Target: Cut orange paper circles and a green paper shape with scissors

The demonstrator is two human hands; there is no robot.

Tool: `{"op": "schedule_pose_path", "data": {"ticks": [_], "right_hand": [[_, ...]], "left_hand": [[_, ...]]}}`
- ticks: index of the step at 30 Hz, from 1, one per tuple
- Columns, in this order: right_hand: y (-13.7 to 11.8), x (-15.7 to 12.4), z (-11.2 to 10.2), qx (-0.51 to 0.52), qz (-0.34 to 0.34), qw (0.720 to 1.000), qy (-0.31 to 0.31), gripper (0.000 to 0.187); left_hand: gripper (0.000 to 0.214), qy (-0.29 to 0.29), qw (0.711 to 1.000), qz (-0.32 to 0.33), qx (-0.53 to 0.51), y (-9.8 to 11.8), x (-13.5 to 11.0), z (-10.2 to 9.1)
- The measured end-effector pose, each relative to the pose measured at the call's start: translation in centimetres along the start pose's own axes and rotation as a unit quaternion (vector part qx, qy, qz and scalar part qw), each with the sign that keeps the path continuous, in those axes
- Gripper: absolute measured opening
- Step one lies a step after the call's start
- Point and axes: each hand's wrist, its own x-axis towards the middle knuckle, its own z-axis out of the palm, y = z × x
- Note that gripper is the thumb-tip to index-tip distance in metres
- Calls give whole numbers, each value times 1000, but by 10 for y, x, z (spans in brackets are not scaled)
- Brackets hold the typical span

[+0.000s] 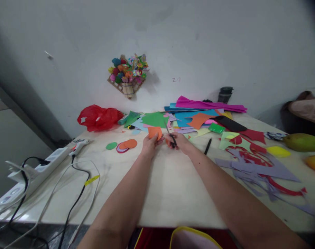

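So in the head view, your left hand (150, 143) is curled around an orange paper piece (155, 132). The fingers are pinched on its lower edge and the piece stands up just above the table (167, 180). Your right hand (180, 141) is closed through the handles of the scissors (170, 136). The blades point up toward 11 o'clock and sit right beside the paper's right edge. I can't tell if the blades are actually touching the paper, it's too small to see. Both hands sit close together mid-table, a bit toward the far side.

Around them:
- At 9 o'clock from your left hand there's a little stack of orange circles (128, 144), with a green oval (111, 146) just past it.
- At 10 o'clock, farther back, a red plastic bag (99, 117) sits against the wall.
- At 12 to 1 o'clock there's a messy pile of coloured sheets (198, 110).
- At 3 o'clock a black pen (207, 146) lies near your right wrist.
- Purple and red scraps (261, 169) are spread out at 4 o'clock.
- A mango (302, 142) sits way over at the right edge.
- A white power strip (43, 166) with cables hangs around 8 o'clock on the table's left side.
- Up on the wall at 11 o'clock is a paper flower basket (128, 74).
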Motion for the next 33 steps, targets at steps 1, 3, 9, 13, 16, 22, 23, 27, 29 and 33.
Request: {"op": "schedule_pose_path", "data": {"ticks": [1,3,9,13,16,22,23,27,29,33], "right_hand": [[1,0,0,-5,0,1000,-12,23],[3,1,0,-20,-2,999,-28,22],[8,3,-4,-62,-24,994,-84,21],[10,4,-7,-70,-25,992,-106,22],[12,6,-8,-76,-23,991,-106,24],[11,5,-7,-82,-22,991,-101,23],[10,4,-7,-84,-22,991,-101,24],[11,4,-8,-85,-24,991,-103,25],[13,5,-9,-85,-27,991,-103,26],[14,6,-9,-90,-30,990,-105,28]], "left_hand": [[26,0,1000,-2,-2,0,1,0],[25,-3,1000,-2,-14,-1,2,-2],[25,-21,998,11,-59,-2,4,-3],[24,-41,998,3,-47,-3,4,-4],[23,-54,997,4,-48,-3,4,-5],[23,-69,996,4,-48,-2,5,-6],[22,-70,996,3,-49,-2,5,-7],[23,-70,996,0,-50,-2,4,-7],[24,-72,996,-1,-52,-2,4,-7],[24,-64,997,-5,-53,-2,4,-7]]}}
